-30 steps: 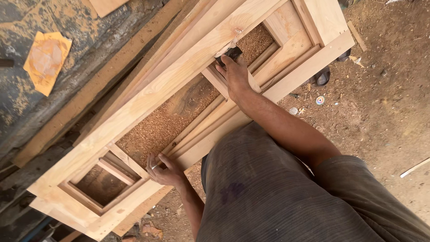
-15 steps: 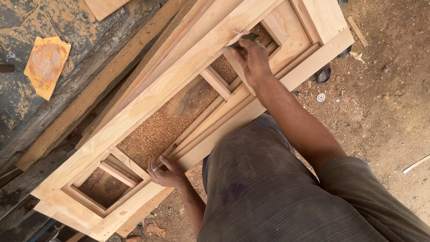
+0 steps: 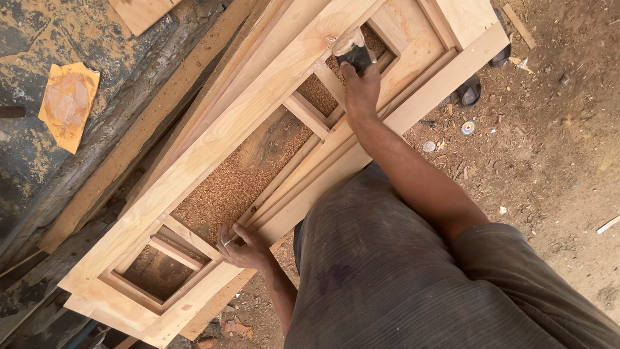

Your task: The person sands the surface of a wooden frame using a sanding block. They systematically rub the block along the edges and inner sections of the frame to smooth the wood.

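While the right hand (image 3: pixel 361 87) closes around a dark sanding block (image 3: pixel 354 55) at the upper centre, pressing it on the pale wooden door frame (image 3: pixel 213 148), the left hand (image 3: pixel 242 249) grips a lower rail; an orange sandpaper sheet (image 3: pixel 68 103) lies upper left.

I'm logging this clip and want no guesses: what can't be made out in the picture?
- Head view: the dark block under the right hand; fingers cover its lower part.
- The wooden frame: top end cut off by the picture edge.
- The left hand: its palm side is hidden against the frame.
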